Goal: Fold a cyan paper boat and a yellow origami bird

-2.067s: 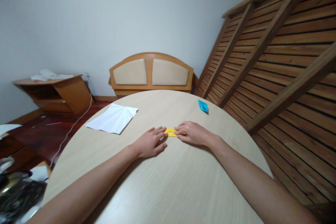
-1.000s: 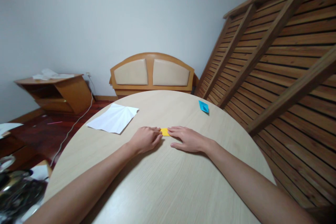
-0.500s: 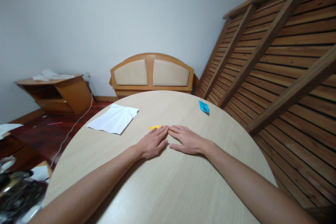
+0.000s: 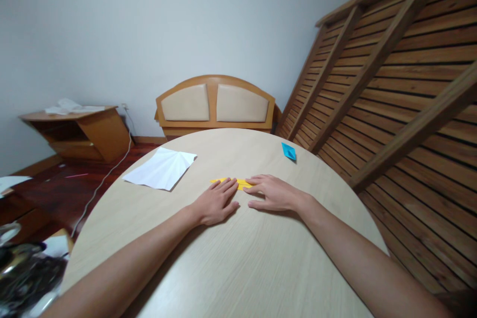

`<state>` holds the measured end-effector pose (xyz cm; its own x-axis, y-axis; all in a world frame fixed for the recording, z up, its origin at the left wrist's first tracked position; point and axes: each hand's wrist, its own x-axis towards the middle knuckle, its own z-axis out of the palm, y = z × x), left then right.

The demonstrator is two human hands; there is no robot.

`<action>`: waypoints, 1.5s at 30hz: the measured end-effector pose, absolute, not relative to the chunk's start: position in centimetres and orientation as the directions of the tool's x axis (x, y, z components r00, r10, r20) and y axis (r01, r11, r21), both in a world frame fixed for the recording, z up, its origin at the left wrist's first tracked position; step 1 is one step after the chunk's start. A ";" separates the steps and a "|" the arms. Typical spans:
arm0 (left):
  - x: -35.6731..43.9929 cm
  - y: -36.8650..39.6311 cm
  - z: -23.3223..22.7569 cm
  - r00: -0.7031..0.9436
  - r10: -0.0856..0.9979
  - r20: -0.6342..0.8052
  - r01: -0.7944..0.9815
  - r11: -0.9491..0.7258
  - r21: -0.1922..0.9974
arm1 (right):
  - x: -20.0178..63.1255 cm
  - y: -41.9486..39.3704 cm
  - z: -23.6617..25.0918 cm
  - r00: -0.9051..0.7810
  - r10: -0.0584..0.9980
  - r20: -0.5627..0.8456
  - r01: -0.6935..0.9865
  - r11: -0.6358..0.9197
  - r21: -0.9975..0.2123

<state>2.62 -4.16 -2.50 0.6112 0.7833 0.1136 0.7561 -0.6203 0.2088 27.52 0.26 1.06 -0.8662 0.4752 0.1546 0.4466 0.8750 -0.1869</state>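
A creased white sheet, roughly square, lies flat at the left of the round table, near its far-left rim. The table top is pale wood grain, smooth and matt. The left hand lies palm down, fingers together and stretched flat, their tips pressing the near edge of the yellow paper. That paper is a thin folded strip, flat on the table at mid-width; its long axis runs left to right and its left end tapers to a point. The right hand rests flat too, fingers loosely spread, tips on the strip's right end. A small blue folded paper sits well apart near the far-right rim. Bare table lies open on the near side of both hands.
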 end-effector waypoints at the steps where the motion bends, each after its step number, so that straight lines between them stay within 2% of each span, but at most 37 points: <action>1: 2.6 -4.1 -2.5 0.612 0.782 0.118 0.754 -0.622 0.210 | 27.6 0.3 1.1 -0.863 0.480 0.161 0.452 0.874 -0.180; 9: 2.7 -4.1 -2.5 0.606 0.788 0.111 0.759 -0.614 0.217 | 26.5 0.2 0.4 -0.799 0.514 0.311 0.496 0.857 -0.142; 15: 2.6 -3.9 -2.4 0.619 0.783 0.065 0.757 -0.616 0.219 | 25.7 -0.2 -1.1 -0.845 0.491 0.213 0.445 0.865 -0.232; 19: 1.8 -3.6 -2.3 0.611 0.791 0.035 0.768 -0.603 0.216 | 25.9 0.0 -1.2 -0.844 0.511 0.166 0.473 0.853 -0.222; 27: 0.7 -3.6 -1.6 0.542 0.840 0.001 0.830 -0.536 0.154 | 25.5 -0.3 -0.6 -0.839 0.518 0.167 0.488 0.852 -0.191; 34: -0.1 -3.6 -2.3 0.424 0.905 0.031 0.903 -0.425 0.058 | 25.5 -0.2 -1.0 -0.836 0.516 0.189 0.479 0.852 -0.209; 39: 0.0 -4.1 -2.6 0.238 0.956 0.173 0.970 -0.241 -0.003 | 25.3 -0.7 -1.3 -0.828 0.529 0.185 0.498 0.846 -0.190; 40: 0.4 -4.2 -2.6 0.247 0.947 0.204 0.967 -0.255 0.015 | 25.2 -0.9 -1.3 -0.827 0.530 0.186 0.501 0.846 -0.183; 42: 1.2 -4.5 -2.4 0.368 0.900 0.233 0.916 -0.394 0.076 | 24.8 -1.3 -1.3 -0.831 0.521 0.196 0.492 0.852 -0.177; 44: 2.1 -4.7 -2.3 0.542 0.821 0.180 0.813 -0.567 0.135 | 24.5 -1.7 -1.2 -0.841 0.497 0.215 0.465 0.866 -0.182; 45: 2.4 -4.8 -2.3 0.578 0.804 0.139 0.786 -0.594 0.167 | 24.4 -1.8 -1.2 -0.845 0.486 0.224 0.453 0.872 -0.186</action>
<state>2.43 -4.78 -2.30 0.5781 0.8040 0.1390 0.7865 -0.5945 0.1674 24.36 -1.76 -1.18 -0.8447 0.4863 0.2236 0.4528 0.8720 -0.1862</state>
